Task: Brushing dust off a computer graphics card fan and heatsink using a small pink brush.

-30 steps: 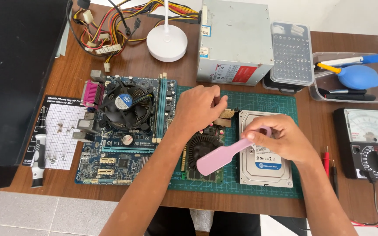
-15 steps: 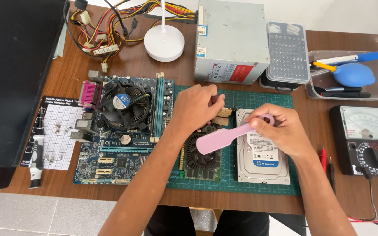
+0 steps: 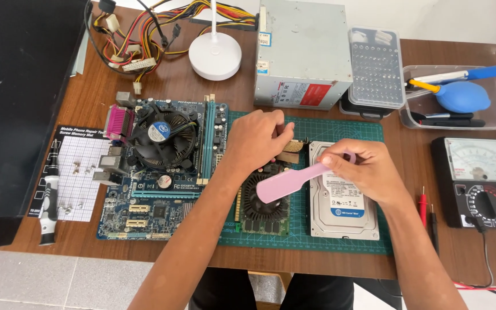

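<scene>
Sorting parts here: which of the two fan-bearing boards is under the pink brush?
The smaller graphics card on the green mat, beneath the pink brush, not the blue motherboard left.

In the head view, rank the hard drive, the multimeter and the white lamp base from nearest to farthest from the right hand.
1. Hard drive: directly beneath the right hand.
2. Multimeter: at the table's right edge.
3. White lamp base: far back, to the left.
</scene>
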